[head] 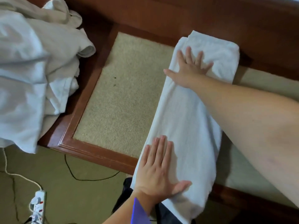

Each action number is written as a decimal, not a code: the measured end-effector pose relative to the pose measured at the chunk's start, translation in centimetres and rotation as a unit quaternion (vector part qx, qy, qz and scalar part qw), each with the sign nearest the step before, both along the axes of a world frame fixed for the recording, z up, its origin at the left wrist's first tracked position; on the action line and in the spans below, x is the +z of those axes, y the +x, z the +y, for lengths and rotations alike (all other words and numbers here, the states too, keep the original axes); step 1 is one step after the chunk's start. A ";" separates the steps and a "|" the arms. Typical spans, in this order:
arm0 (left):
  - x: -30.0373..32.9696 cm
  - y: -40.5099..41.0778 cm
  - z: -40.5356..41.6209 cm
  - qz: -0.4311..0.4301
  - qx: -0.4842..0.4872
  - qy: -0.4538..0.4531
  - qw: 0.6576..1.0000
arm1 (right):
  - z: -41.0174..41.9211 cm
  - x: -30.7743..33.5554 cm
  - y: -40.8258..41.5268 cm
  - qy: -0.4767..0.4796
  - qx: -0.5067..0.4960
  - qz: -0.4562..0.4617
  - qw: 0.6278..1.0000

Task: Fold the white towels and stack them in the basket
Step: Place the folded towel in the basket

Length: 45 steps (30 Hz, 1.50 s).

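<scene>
- Flat on the cloth, the left hand [159, 169] presses the near end of a white towel [186, 120], fingers straight and held together, thumb spread out to the side; it grips nothing.
- Further along, the right hand [188, 67] lies on the far part of the same towel, fingers splayed wide and straight, palm down, likewise holding nothing.
- That towel is folded into a long narrow strip that runs from the near edge of the table away toward its far side; its far end is doubled over into a thicker, rounded fold just beyond the right hand's fingertips.
- Underneath, the strip lies on a low wooden table [97, 152] with a reddish-brown frame and a speckled beige inset panel; the near end of the towel hangs over the table's front edge.
- Well apart to the left, a pile of crumpled white towels [32, 62] covers the table's left corner and spills over its edge.
- Down on the greenish floor sits a white power strip [38, 206] with a white cord, and a thin black cable [77, 177] curves nearby.
- No basket shows in the head view.
</scene>
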State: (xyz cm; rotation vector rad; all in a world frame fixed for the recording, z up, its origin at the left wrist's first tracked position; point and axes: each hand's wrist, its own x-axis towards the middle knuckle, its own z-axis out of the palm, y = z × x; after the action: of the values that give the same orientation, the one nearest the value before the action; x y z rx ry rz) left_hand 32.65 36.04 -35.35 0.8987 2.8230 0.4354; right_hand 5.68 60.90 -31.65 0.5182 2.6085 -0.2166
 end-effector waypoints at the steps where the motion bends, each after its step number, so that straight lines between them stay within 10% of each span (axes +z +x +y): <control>1: -0.1 -0.1 0.0 0.001 0.000 0.000 1.000 | 0.5 0.2 -1.1 0.000 0.001 -0.013 1.000; 8: 1.2 -0.6 -0.5 -0.045 -0.009 -0.008 0.999 | -2.0 1.1 6.9 -0.080 0.027 0.011 0.996; 12: 1.4 -0.1 -3.6 -0.049 0.092 0.136 0.985 | -5.9 0.9 22.9 -0.103 -0.016 0.068 0.992; 18: 2.8 1.0 -9.2 -0.190 0.280 0.119 0.933 | -13.4 1.6 42.6 -0.120 -0.345 0.207 0.908; 23: 4.9 -0.4 -8.1 -0.333 0.386 0.068 0.858 | -13.9 1.5 44.1 -0.312 -0.585 0.111 0.740; 30: 5.7 0.5 -7.6 -0.581 0.370 0.078 0.721 | -11.3 1.9 43.4 -0.411 -0.498 0.013 0.763; 36: 6.0 0.8 -9.2 -0.583 0.339 0.094 0.732 | -10.6 3.2 43.7 -0.484 -0.509 0.040 0.711; 41: 10.0 0.8 -9.1 -0.661 0.332 0.197 0.643 | -10.7 4.8 43.8 -0.541 -0.577 0.065 0.609; 45: 13.4 0.0 -8.7 -0.663 0.305 0.229 0.645 | -10.1 8.9 42.6 -0.523 -0.591 0.086 0.609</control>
State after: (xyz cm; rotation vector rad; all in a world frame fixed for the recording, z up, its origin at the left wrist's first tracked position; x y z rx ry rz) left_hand 32.67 27.37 -21.91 -0.4084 1.4522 1.2492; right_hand 48.23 50.80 -22.78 1.6045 1.3071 -2.0522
